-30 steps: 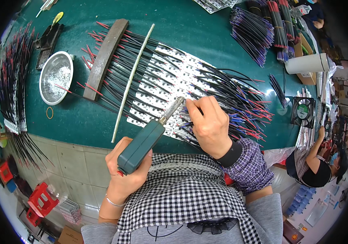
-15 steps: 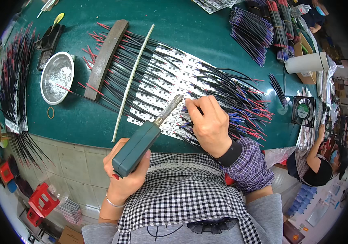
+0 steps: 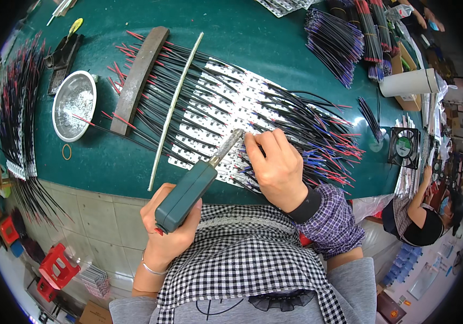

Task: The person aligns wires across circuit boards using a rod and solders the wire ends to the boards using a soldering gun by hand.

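Note:
My left hand is wrapped round the dark green body of a soldering iron. Its metal tip touches or hovers just over a white sheet of small circuit boards. Close beside that tip, my right hand has its thumb and forefinger pinched together; what is between them is too small to make out. Black wires with red ends fan out from the sheet's left side. On its right spread black wires with red and blue ends, partly under my right hand.
A dark bar and a thin pale rod lie across the left wires. Left of them stand a metal bowl and a black holder. Wire bundles, a white cup and a small fan are at right.
The soldering iron's body has shifted slightly right and its tip has moved a little. My right hand has edged slightly left, its fingers still pinched close to the tip.

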Tool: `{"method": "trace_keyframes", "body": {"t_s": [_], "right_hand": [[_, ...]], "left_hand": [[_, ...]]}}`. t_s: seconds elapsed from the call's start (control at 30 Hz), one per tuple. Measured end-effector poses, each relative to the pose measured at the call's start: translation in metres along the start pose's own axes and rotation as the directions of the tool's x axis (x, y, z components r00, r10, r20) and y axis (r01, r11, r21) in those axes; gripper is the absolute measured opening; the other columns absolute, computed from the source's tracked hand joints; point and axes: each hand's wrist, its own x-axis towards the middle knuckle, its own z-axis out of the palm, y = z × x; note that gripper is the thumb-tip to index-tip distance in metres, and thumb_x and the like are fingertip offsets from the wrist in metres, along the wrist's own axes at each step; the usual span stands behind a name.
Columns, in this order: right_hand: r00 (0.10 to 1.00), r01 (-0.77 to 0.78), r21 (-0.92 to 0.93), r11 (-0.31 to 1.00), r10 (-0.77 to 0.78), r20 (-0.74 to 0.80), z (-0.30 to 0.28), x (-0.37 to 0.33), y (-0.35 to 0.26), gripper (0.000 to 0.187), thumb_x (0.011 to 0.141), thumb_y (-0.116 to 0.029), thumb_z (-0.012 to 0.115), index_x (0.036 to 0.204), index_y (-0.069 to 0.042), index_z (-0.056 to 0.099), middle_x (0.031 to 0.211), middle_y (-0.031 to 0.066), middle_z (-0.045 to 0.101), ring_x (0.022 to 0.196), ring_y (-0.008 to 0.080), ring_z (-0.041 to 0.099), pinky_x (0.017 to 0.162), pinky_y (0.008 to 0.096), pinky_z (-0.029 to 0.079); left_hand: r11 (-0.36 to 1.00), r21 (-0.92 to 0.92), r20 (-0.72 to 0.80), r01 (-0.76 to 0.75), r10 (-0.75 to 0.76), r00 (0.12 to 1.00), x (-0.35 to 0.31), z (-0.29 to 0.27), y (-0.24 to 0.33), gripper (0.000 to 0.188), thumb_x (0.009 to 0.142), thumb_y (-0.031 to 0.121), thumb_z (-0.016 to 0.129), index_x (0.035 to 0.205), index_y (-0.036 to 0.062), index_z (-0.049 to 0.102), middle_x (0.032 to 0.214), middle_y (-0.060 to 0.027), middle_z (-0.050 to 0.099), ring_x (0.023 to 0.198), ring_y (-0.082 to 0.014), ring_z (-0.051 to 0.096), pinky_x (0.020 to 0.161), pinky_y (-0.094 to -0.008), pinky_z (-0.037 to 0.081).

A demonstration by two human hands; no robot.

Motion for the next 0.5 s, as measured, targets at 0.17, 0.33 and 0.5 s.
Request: {"method": "trace_keyframes", "body": {"t_s": [0.17,0.33,0.5], "right_hand": [[1.0,-0.01,-0.008,1.0,0.01,-0.009,0.0004,0.0002,-0.0017,0.03,0.072,-0.006,0.065,0.1,0.006,0.068,0.084,0.0085,0.052,0.079,0.0223,0.056,0.058,0.0296,0.048],[1.0,-0.005,-0.015,1.0,0.005,-0.004,0.0005,0.0012,-0.0013,0.031,0.072,-0.006,0.064,0.1,0.006,0.067,0.083,0.008,0.051,0.078,0.0217,0.056,0.057,0.0294,0.048],[1.0,-0.013,-0.006,1.0,0.013,0.005,-0.0001,0.0015,-0.0019,0.029,0.072,-0.006,0.064,0.098,0.006,0.067,0.083,0.0076,0.051,0.078,0.0213,0.056,0.057,0.0296,0.048]], "left_hand": [[1.0,0.005,-0.001,-0.004,0.004,1.0,0.0012,0.0004,0.0007,0.013,0.073,-0.009,0.075,0.084,-0.0035,0.07,0.078,-0.011,0.065,0.065,-0.0212,0.062,0.057,-0.0305,0.049],[1.0,0.012,0.002,-0.017,0.017,1.0,0.0011,-0.0004,-0.0001,0.014,0.073,-0.009,0.075,0.085,-0.0038,0.07,0.077,-0.0105,0.064,0.063,-0.0203,0.061,0.055,-0.0299,0.047],[0.998,-0.065,-0.078,-0.015,0.01,0.997,-0.006,0.0013,-0.007,0.014,0.072,-0.009,0.075,0.085,-0.0045,0.07,0.077,-0.0099,0.063,0.06,-0.0186,0.059,0.053,-0.0292,0.045]]}}
